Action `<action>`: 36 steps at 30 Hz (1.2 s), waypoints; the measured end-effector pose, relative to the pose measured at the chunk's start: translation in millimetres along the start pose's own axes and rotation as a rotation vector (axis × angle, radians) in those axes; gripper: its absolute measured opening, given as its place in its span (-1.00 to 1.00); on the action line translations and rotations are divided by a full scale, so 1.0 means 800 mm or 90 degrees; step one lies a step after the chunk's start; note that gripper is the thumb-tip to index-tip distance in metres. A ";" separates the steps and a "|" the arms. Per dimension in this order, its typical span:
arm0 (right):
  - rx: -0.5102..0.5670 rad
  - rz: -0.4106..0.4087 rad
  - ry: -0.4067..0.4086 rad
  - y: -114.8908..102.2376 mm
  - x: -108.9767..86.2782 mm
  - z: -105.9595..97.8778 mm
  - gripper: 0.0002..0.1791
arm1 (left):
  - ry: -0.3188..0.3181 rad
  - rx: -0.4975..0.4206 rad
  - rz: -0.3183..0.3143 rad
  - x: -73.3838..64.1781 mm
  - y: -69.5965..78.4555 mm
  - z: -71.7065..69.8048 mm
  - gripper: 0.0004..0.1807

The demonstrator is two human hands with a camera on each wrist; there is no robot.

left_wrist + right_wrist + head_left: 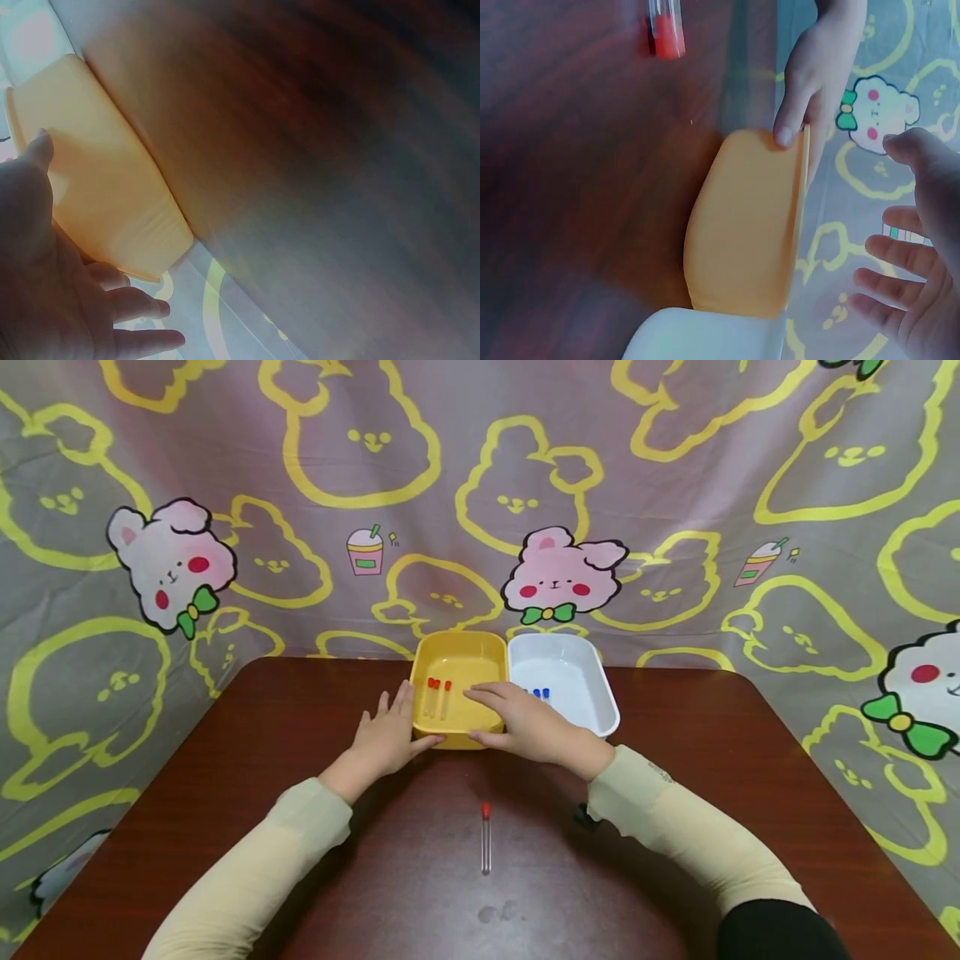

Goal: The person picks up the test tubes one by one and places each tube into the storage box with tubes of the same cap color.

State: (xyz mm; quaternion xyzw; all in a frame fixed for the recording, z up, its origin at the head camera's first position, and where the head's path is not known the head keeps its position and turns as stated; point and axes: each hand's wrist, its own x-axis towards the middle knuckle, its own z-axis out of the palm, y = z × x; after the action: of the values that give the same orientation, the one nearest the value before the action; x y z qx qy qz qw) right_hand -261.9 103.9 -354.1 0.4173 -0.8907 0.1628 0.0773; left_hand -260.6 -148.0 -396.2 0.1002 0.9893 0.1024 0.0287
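Note:
My left hand [382,742] touches the left front corner of a yellow tray [459,742], its thumb at the front wall and its fingers spread along the left side. Above the tray's right part hovers my right hand [536,722], fingers relaxed and apart, holding nothing. Inside the yellow tray lie a few red-capped test tubes [446,703]. A white tray [585,685] adjoins it on the right; blue caps [546,693] show there, partly hidden by my right hand. One red-capped test tube [486,843] lies on the table, its cap towards the trays.
The dark red-brown table [300,860] ends at a patterned curtain [450,510] close behind the trays. A small black object [587,817] is partly covered by the right sleeve. Faint smudges [501,912] mark the table near its front.

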 end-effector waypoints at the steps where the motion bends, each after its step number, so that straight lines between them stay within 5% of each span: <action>1: 0.002 -0.003 0.002 -0.001 -0.004 0.000 -0.30 | -0.001 0.001 0.000 0.000 0.000 0.000 0.21; 13: 0.030 -0.014 -0.022 -0.022 -0.055 0.004 -0.31 | 0.002 0.005 -0.004 0.001 -0.002 0.004 0.22; 25: -0.019 -0.059 0.001 -0.038 -0.088 0.024 -0.29 | 0.000 0.008 -0.002 0.002 -0.001 0.001 0.21; 36: -0.094 -0.040 -0.086 -0.055 -0.102 0.043 -0.13 | 0.006 0.001 -0.003 0.002 -0.001 0.003 0.22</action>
State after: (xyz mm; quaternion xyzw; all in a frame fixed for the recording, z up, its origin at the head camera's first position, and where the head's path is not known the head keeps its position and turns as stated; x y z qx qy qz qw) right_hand -175.9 123.9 -398.6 0.4484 -0.8898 0.0655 0.0530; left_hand -261.9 -148.1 -399.2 0.0977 0.9897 0.1018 0.0241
